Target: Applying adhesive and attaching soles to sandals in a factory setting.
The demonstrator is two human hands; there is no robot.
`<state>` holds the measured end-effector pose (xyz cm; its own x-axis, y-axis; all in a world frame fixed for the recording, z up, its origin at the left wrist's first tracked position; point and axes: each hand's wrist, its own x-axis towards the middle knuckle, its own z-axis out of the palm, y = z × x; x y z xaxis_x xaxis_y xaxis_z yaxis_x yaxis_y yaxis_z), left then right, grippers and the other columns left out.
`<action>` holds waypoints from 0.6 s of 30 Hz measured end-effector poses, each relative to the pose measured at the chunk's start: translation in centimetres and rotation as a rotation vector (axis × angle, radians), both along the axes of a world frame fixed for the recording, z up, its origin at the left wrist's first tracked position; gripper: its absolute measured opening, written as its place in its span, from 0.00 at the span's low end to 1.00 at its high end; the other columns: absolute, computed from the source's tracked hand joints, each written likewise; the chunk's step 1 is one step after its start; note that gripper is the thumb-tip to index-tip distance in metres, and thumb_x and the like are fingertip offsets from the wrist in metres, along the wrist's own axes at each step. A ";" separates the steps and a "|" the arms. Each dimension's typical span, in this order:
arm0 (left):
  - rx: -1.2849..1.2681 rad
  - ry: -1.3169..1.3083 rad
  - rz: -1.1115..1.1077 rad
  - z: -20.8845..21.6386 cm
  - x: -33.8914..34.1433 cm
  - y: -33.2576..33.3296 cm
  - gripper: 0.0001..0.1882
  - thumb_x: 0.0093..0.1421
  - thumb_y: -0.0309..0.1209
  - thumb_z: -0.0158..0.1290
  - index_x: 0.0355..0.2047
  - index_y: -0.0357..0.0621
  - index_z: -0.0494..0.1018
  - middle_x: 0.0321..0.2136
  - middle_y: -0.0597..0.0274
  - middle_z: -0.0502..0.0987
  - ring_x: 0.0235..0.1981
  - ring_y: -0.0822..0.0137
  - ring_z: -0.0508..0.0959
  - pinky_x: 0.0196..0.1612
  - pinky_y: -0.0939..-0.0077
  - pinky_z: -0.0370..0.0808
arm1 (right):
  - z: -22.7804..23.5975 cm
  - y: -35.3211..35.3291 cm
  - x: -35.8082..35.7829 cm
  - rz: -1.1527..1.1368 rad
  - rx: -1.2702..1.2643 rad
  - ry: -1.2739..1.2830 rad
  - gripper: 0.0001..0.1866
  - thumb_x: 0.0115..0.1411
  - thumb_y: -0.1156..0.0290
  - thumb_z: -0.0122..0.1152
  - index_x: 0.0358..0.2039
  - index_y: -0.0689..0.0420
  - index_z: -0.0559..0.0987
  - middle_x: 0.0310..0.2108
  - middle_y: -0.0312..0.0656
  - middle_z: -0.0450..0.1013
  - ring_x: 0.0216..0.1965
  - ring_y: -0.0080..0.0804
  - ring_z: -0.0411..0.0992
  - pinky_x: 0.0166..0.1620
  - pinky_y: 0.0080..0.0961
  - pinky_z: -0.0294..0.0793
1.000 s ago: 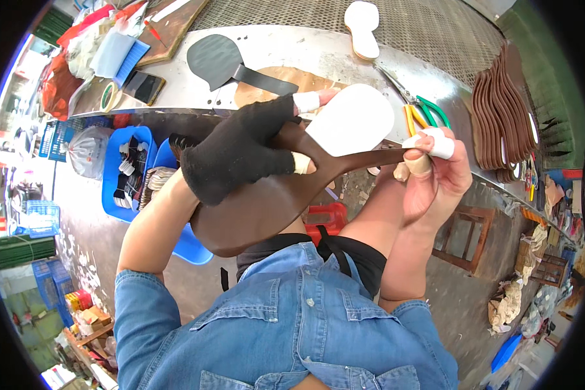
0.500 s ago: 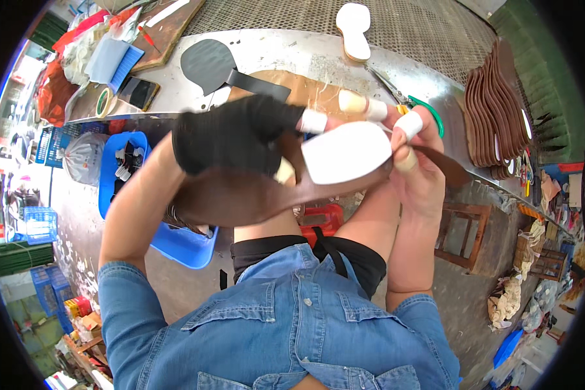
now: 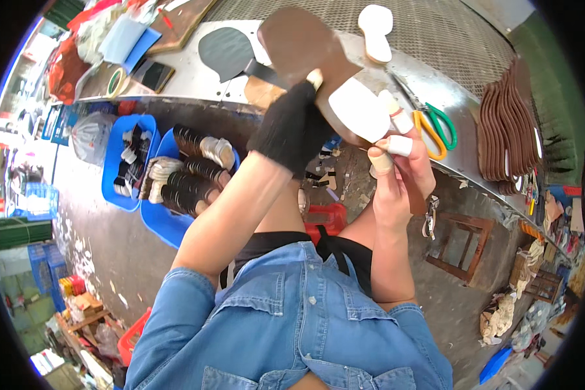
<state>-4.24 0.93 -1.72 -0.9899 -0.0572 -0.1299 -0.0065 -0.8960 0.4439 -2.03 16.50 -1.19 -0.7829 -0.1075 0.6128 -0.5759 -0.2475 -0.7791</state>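
As the black-gloved left hand (image 3: 289,130) clamps the flat, dark-brown, rounded piece (image 3: 302,45), thumb on top, over the grey metal bench (image 3: 463,133), the white-taped right hand (image 3: 403,170) tightly pinches its narrow end beside the white rounded patch (image 3: 359,110).

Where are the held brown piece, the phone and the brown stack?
Brown piece (image 3: 302,49): head view, on its broad rounded end.
Phone (image 3: 153,76): head view, on its dark face.
Brown stack (image 3: 508,130): head view, on its layered edges, about mid-stack.
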 end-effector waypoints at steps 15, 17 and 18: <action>-0.464 -0.152 -0.193 3.8 2.2 -1.3 0.18 0.60 0.32 0.46 0.46 0.31 0.65 0.39 0.50 0.75 0.37 0.61 0.78 0.40 0.71 0.77 | 4.1 1.6 -1.5 0.155 0.130 -0.249 0.09 0.42 0.87 0.66 0.27 0.64 0.79 0.27 0.35 0.70 0.26 0.17 0.68 0.26 0.11 0.64; -0.492 -0.147 -0.230 3.9 2.6 -1.9 0.17 0.60 0.33 0.47 0.45 0.32 0.67 0.37 0.52 0.75 0.36 0.62 0.79 0.38 0.72 0.77 | 3.8 0.9 -1.4 0.183 0.176 -0.210 0.09 0.42 0.86 0.66 0.27 0.64 0.79 0.26 0.34 0.70 0.25 0.17 0.67 0.27 0.11 0.64; -0.517 -0.140 -0.269 4.0 2.7 -2.1 0.17 0.60 0.34 0.48 0.44 0.32 0.68 0.35 0.53 0.76 0.34 0.64 0.79 0.37 0.73 0.77 | 3.5 0.8 -1.4 0.208 0.225 -0.170 0.09 0.43 0.86 0.66 0.26 0.64 0.78 0.26 0.33 0.69 0.25 0.17 0.67 0.27 0.11 0.64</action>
<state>-1.50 -1.12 2.25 -0.9538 0.1025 -0.2826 -0.2933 -0.5230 0.8003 -3.41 17.27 2.33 -0.8189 -0.3929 0.4185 -0.3887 -0.1569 -0.9079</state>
